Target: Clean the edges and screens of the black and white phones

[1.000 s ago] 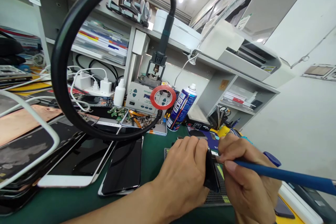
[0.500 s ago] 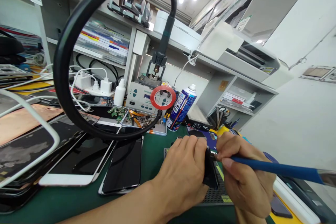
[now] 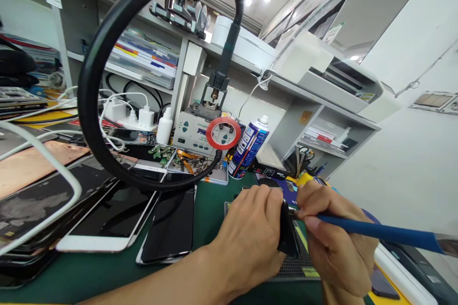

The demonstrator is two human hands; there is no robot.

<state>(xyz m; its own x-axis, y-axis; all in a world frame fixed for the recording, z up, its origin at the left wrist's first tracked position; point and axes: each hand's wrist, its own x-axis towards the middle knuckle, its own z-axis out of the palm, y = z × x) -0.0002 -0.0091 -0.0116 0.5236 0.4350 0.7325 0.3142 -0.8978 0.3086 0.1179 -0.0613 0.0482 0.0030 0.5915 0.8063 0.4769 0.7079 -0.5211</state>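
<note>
My left hand (image 3: 252,233) is closed around a dark, flat device that looks like a phone (image 3: 288,236), held tilted on its edge; most of it is hidden behind my fingers. In my right hand (image 3: 336,238) is a slim tool with a blue handle (image 3: 386,231), gripped like a pen. Its metal tip points left and meets the edge of the phone, though the exact contact is too small to make out. Under both hands lies a dark perforated mat (image 3: 304,259) with yellow-green markings.
Several phones and screens, including a white-framed one (image 3: 103,219) and a black one (image 3: 168,224), lie at left. Behind stand a soldering station (image 3: 193,128), a red tape ring (image 3: 211,143), a parts tray (image 3: 223,178) and a blue spray can (image 3: 248,147). A black hose (image 3: 88,90) loops in front.
The view has shifted very slightly. Both hands keep their hold on the phone and the blue-handled tool, with hardly any visible movement.
</note>
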